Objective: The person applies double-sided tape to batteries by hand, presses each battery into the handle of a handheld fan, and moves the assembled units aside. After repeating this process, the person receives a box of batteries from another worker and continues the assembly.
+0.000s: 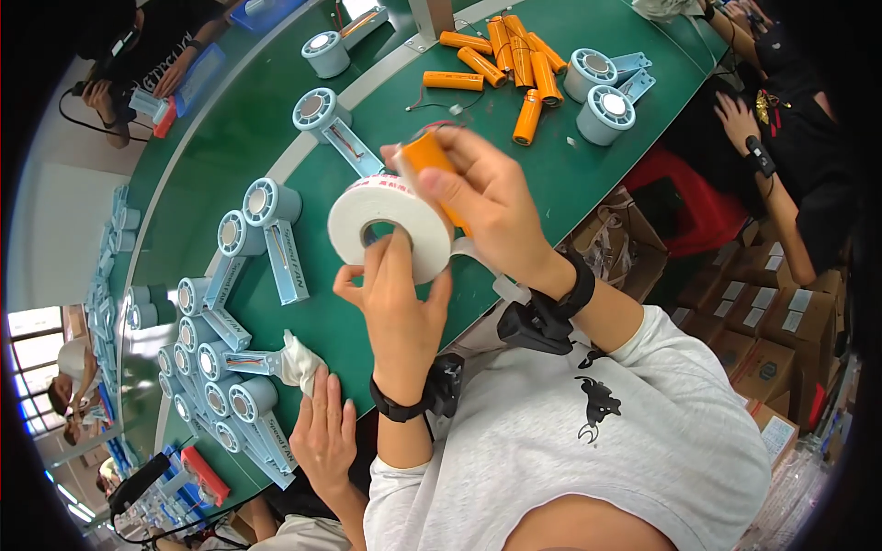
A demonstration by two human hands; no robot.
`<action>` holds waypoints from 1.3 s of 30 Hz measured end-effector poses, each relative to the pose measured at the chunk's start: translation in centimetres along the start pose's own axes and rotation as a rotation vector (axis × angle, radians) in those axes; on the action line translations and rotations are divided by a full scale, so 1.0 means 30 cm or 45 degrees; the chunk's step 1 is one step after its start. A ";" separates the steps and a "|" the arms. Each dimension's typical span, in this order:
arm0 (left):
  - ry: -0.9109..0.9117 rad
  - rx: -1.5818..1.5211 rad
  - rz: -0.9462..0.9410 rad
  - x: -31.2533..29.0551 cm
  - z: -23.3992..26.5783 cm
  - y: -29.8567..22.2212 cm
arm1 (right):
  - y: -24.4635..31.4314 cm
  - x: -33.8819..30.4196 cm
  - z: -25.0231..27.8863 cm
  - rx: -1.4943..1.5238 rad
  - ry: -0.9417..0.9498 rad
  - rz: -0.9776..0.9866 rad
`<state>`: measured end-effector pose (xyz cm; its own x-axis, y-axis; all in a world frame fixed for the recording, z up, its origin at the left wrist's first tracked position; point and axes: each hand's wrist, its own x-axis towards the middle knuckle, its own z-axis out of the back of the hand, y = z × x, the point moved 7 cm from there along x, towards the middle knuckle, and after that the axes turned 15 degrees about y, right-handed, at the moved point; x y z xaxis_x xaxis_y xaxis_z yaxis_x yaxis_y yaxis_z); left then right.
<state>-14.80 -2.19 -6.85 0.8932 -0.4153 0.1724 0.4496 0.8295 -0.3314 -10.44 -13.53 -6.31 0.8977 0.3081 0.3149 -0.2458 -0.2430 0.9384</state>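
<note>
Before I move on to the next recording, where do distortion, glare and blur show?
Head view: the long green tabletop bows along its far edge, and the picture's corners go black; head view: the bright paned window at far left looks washed out; head view: the orange cylindrical battery in the right hand looks slightly soft.
</note>
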 end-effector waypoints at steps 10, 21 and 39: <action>-0.022 0.081 -0.091 0.004 0.004 -0.032 | -0.071 0.047 0.068 0.533 -0.178 -0.116; 0.026 -0.003 0.224 -0.068 0.044 0.020 | -0.104 0.105 0.047 0.761 -0.452 0.058; 0.354 -0.083 0.214 -0.156 -0.059 0.078 | -0.027 0.201 0.240 0.025 -0.346 0.281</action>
<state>-17.92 1.03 -10.08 0.9182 -0.3680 -0.1467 0.2870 0.8731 -0.3942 -2.18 -18.09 -6.20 0.8890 -0.0096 0.4577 -0.4399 -0.2946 0.8483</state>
